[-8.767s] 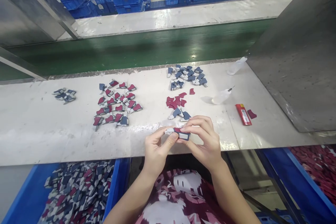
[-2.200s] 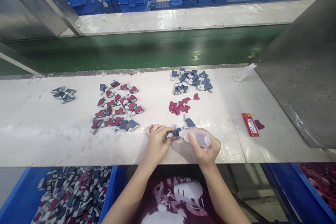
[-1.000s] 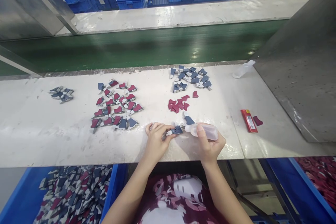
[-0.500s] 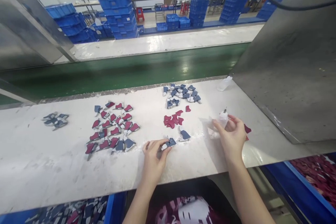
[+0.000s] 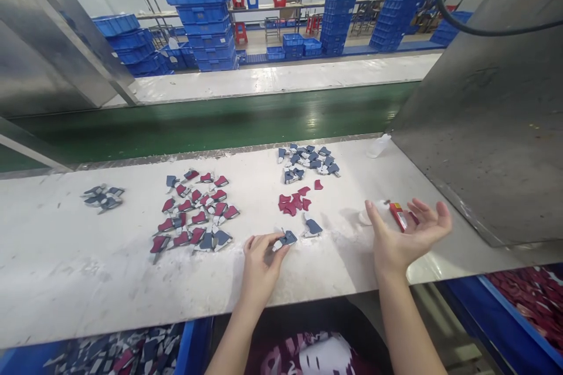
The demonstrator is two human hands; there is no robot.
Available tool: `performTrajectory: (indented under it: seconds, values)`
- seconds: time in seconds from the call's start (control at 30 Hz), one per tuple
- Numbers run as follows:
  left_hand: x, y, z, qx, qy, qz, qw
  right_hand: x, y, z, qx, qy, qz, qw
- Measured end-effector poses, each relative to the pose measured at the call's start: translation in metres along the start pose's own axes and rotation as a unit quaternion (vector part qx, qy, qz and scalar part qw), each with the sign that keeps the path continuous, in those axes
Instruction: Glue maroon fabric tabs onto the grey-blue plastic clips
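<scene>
My left hand point(image 5: 263, 263) pinches a small blue-and-white plastic part point(image 5: 287, 239) just above the white worktop. A similar blue-and-white part point(image 5: 312, 227) lies to its right. My right hand point(image 5: 407, 237) is open, palm up with fingers spread. Behind its thumb shows a white translucent bottle point(image 5: 366, 217), mostly hidden, with a dark thin tip. A small red, yellow and white item point(image 5: 398, 217) shows by the fingers; whether they touch it I cannot tell. Loose red pieces point(image 5: 288, 206) lie beyond my left hand, and a cluster of blue-and-white parts point(image 5: 309, 159) behind them.
Parts with red tops point(image 5: 197, 217) lie in rows at left, with a smaller grey-blue pile point(image 5: 103, 196) further left. A clear plastic item point(image 5: 379, 145) sits by the metal panel point(image 5: 492, 129). Blue bins point(image 5: 188, 345) of parts stand below the worktop edge. A green strip point(image 5: 246, 120) runs behind.
My right hand has let go of the white bottle and opened, turning palm up and shifting slightly right. The red-and-yellow item now shows. My left hand still holds its part. The view has tilted slightly up.
</scene>
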State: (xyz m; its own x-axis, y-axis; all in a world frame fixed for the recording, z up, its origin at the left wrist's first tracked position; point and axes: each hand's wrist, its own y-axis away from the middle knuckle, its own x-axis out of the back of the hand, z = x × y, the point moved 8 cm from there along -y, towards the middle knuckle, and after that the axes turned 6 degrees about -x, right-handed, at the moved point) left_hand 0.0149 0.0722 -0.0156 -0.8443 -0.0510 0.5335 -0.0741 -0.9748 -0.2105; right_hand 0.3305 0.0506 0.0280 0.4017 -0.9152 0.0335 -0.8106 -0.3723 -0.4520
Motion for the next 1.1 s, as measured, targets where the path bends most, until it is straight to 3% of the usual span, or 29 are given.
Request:
performTrajectory:
  seconds: [0.07, 0.13, 0.2, 0.27, 0.3, 0.4, 0.53, 0.6, 0.83, 0.9, 1.03, 1.1]
  values:
    - [0.000, 0.000, 0.000, 0.001, 0.002, -0.001, 1.000, 0.008, 0.006, -0.016, 0.086, 0.030, 0.048, 0.995]
    - [0.000, -0.001, 0.001, 0.001, 0.004, 0.000, 1.000, -0.002, 0.016, -0.033, 0.188, 0.067, 0.021, 0.980]
    - [0.001, -0.001, 0.001, 0.000, 0.003, 0.004, 1.000, -0.039, 0.031, -0.044, 0.275, 0.096, -0.155, 0.944]
    - [0.001, -0.001, 0.002, -0.004, -0.001, 0.008, 1.000, -0.082, 0.054, -0.044, 0.323, 0.112, -0.372, 0.863]
    - [0.002, -0.001, 0.002, -0.005, -0.003, 0.009, 1.000, -0.096, 0.063, -0.041, 0.332, 0.121, -0.436, 0.828]
    - [0.002, -0.001, 0.003, -0.007, -0.002, 0.007, 1.000, -0.126, 0.068, -0.031, 0.335, 0.128, -0.506, 0.785]
    - [0.001, -0.002, 0.003, -0.006, -0.003, 0.003, 1.000, -0.146, 0.070, -0.020, 0.335, 0.134, -0.558, 0.747]
    - [0.001, -0.002, 0.003, -0.003, -0.002, 0.003, 1.000, -0.150, 0.069, -0.019, 0.322, 0.128, -0.570, 0.745]
    - [0.002, -0.001, -0.002, 0.013, 0.025, 0.019, 0.999, -0.129, 0.062, -0.030, 0.134, 0.052, -0.557, 0.818]
    - [0.003, 0.000, -0.001, 0.017, 0.031, 0.024, 0.999, -0.117, 0.072, -0.038, 0.100, 0.055, -0.570, 0.814]
    - [0.005, 0.003, 0.004, 0.015, 0.004, 0.029, 0.999, -0.099, 0.112, -0.049, 0.035, 0.064, -0.660, 0.748]
    - [0.007, 0.006, 0.010, -0.010, -0.011, 0.038, 0.999, -0.093, 0.122, -0.051, 0.024, 0.085, -0.672, 0.735]
